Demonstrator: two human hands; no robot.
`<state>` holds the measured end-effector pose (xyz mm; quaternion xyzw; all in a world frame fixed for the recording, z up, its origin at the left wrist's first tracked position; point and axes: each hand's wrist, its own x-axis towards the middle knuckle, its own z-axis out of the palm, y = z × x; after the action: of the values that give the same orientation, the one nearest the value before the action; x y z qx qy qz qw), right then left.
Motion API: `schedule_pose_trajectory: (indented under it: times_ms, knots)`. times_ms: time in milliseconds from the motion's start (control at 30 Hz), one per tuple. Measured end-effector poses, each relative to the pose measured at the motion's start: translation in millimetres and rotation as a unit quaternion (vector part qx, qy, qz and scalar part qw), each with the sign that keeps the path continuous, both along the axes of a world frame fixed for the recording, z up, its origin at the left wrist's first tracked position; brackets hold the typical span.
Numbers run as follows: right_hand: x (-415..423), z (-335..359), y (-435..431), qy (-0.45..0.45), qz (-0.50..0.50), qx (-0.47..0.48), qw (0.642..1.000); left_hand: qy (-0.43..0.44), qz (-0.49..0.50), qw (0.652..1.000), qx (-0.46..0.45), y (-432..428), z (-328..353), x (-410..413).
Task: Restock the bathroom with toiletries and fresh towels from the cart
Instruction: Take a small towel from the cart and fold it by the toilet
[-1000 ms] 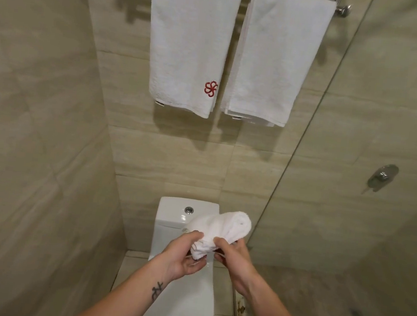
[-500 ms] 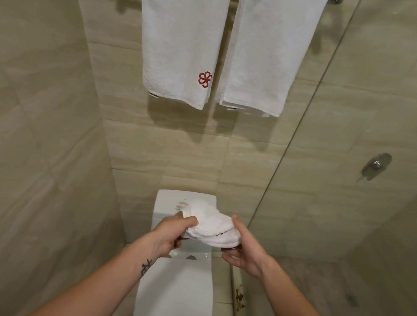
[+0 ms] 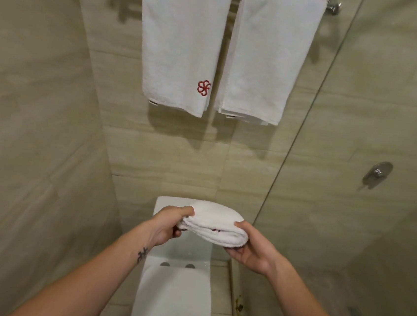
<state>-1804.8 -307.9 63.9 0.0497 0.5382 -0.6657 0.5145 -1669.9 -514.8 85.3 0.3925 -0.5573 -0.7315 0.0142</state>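
A small folded white towel (image 3: 217, 224) lies flat between my hands, just above the toilet tank (image 3: 169, 202). My left hand (image 3: 169, 224) grips its left end, thumb on top. My right hand (image 3: 249, 247) holds the right end, thumb over it and fingers underneath. Two white towels hang from the rail (image 3: 332, 6) on the back wall: the left towel (image 3: 181, 41) carries a red flower logo, the right towel (image 3: 270, 53) is plain.
The white toilet (image 3: 175, 296) with its lid down stands directly below my hands. A glass shower screen (image 3: 306, 121) runs along the right, with a chrome mixer (image 3: 378, 173) and hose behind it. Beige tiled walls close in at left and back.
The towel has gone from a raised bundle to a flat fold held level over the tank. My hands have spread to its two ends, and the view has tilted slightly.
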Motion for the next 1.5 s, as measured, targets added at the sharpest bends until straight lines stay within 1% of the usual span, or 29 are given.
schedule_pose_trajectory:
  times_ms: [133, 267, 367, 533, 733, 933, 1067, 1233, 1300, 1500]
  knots:
    - [-9.6, 22.0, -14.0, 0.016, 0.02, -0.04, 0.999, 0.042, -0.008, 0.999, 0.01, -17.3, 16.8, -2.5]
    - [-14.7, 49.4, -28.8, 0.036, 0.029, -0.074, 0.996, 0.087, 0.032, 0.996, -0.004, -37.2, 40.3, -5.6]
    - [-20.8, 80.4, -37.5, 0.064, 0.03, -0.089, 0.993, 0.125, 0.018, 0.992, -0.008, -47.0, 66.6, -10.9]
    - [-41.4, 143.0, -52.1, 0.121, 0.031, -0.114, 0.986, 0.177, 0.009, 0.984, -0.02, -57.3, 127.4, -23.7]
    - [-61.0, 233.1, -61.7, 0.166, 0.028, -0.175, 0.97, 0.233, -0.015, 0.971, -0.042, -67.4, 217.3, -36.3]
    - [-71.3, 314.5, -56.5, 0.236, 0.04, -0.188, 0.952, 0.288, 0.001, 0.954, -0.087, -62.3, 295.8, -44.7]
    - [-75.2, 363.4, -47.3, 0.268, 0.035, -0.208, 0.94, 0.321, -0.013, 0.941, -0.108, -59.3, 345.1, -47.0]
    - [-79.7, 419.2, -32.6, 0.301, 0.052, -0.239, 0.922, 0.362, -0.038, 0.918, -0.154, -48.8, 404.3, -46.9]
    - [-81.0, 438.9, -27.9, 0.318, 0.058, -0.245, 0.914, 0.377, -0.034, 0.91, -0.166, -45.0, 424.7, -46.8]
    - [-88.0, 488.5, -26.8, 0.371, 0.077, -0.258, 0.889, 0.378, -0.062, 0.881, -0.278, -47.9, 474.7, -49.2]
